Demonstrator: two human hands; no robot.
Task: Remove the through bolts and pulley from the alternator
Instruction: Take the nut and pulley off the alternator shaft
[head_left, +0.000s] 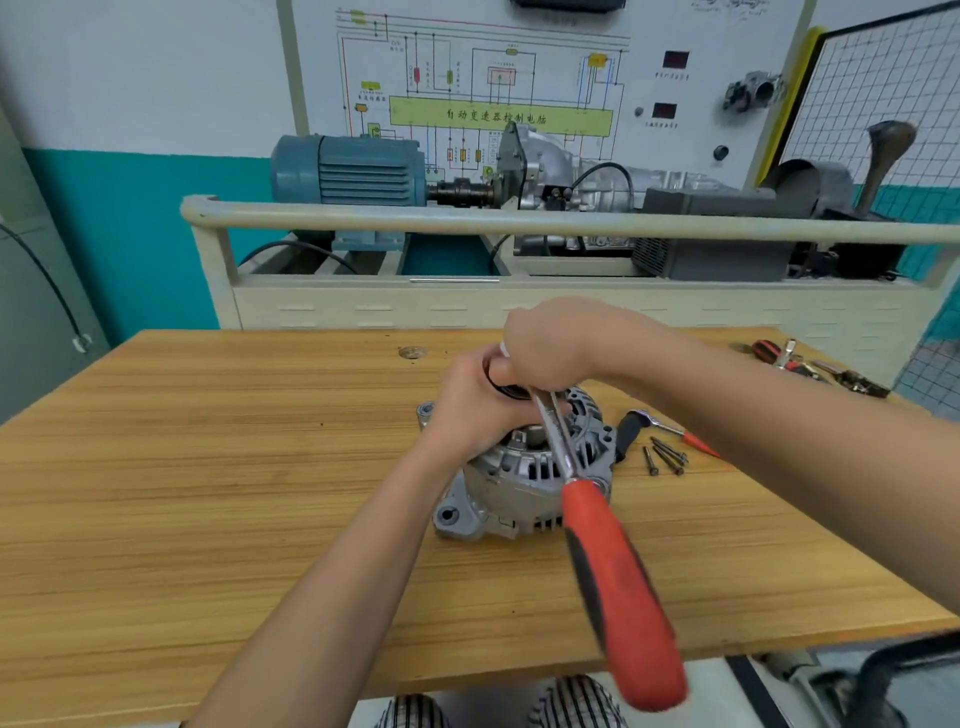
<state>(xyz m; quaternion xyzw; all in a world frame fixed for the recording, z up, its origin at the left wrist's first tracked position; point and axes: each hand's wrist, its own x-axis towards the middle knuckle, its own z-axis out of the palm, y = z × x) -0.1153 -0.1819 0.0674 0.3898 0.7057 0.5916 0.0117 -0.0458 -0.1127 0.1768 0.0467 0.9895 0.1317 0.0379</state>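
The alternator (524, 467) is sitting on the wooden table (208, 467) right under both hands. The left hand (478, 400) is gripping the pulley (511, 389) on top; the right hand (561, 343) is curling round the ratchet wrench (613, 571) head — its red handle is jutting toward the viewer. Loose bolts (667, 456) are lying just right of the hands, beside a small ratchet (654, 423).

I have one wide head view, looking forward and down, close over the surface (208, 493), with a wall beyond it.
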